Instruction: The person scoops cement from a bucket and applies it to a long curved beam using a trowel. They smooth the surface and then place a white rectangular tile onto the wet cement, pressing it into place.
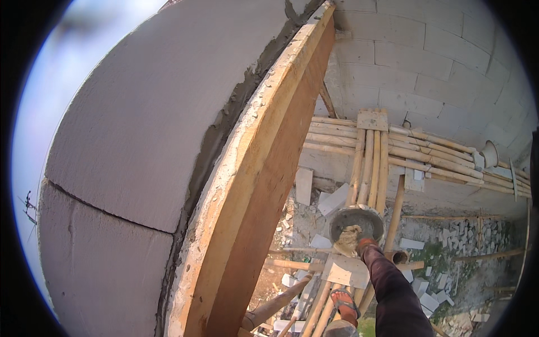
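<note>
Bamboo poles (368,168) could wobble and tip your bucket (364,213) if your right hand (367,245), grip unclear, leans hard; left hand unseen.

The person's right arm (393,292), dark-sleeved to near the wrist, reaches down and forward, nearly straight. The right hand (367,245) is bare, its finger positions indistinct. One sandalled foot (346,306) shows left of the forearm.

Bucket (370,222): round, dark grey, open top up, on the bamboo walkway (369,168), just beyond the far edge of a pale board (345,272). Lumpy tan clump (346,240) lies at the bucket's near-left rim; material cannot be told.
</note>
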Available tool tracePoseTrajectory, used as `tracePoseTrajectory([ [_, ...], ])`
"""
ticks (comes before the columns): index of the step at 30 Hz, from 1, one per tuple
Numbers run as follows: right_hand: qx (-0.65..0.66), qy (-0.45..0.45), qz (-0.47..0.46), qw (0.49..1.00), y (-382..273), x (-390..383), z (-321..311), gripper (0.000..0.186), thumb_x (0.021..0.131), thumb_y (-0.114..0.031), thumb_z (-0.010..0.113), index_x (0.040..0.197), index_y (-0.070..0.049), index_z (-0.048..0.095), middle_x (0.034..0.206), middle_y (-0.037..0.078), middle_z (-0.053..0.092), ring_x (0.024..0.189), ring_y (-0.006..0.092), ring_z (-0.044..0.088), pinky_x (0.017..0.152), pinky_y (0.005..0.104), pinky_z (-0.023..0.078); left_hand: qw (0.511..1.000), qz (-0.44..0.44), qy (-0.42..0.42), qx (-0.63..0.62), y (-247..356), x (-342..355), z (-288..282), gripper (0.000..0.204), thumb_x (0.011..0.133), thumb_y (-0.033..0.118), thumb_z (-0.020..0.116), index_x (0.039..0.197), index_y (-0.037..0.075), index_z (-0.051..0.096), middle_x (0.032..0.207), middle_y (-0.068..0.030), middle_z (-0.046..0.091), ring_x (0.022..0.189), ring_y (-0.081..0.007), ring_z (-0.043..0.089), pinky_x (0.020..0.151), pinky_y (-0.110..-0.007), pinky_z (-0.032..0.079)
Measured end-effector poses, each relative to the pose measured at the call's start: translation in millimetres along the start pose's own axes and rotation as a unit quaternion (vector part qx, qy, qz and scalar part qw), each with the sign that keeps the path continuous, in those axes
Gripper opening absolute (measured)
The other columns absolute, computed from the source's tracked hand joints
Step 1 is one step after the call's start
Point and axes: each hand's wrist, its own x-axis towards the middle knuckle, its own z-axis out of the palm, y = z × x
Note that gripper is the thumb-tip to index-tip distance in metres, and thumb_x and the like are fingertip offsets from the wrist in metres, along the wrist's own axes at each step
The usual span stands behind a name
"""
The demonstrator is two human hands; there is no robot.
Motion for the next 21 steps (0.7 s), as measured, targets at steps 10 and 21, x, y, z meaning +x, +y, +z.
tracePoseTrajectory([
  [10,0.32,0.14,0.104,0.931,20,-51,32,0.028,0.081,-0.01,0.067,0.106,0.0,0.059,0.096,0.019,0.071,0.096,0.0354,0.07,0.08,0.0451,0.056,0.995,-0.078,-0.059,0.023,-131,-108,44,0.046,0.085,0.03,0.071,0.122,0.005,0.062,0.118,-0.0239,0.062,0.113,-0.0386,0.058,0.098,-0.046,0.044],
  [21,0.775,0.1,-0.001,0.624,-11,-221,-87,0.016,0.084,-0.01,0.06,0.099,-0.007,0.056,0.062,0.004,0.052,0.041,0.016,0.05,0.036,0.0323,0.039,0.924,0.336,0.181,0.007,81,-158,-87,0.023,0.091,0.018,0.063,0.108,0.002,0.065,0.098,-0.0229,0.066,0.093,-0.0396,0.063,0.082,-0.045,0.05],
])
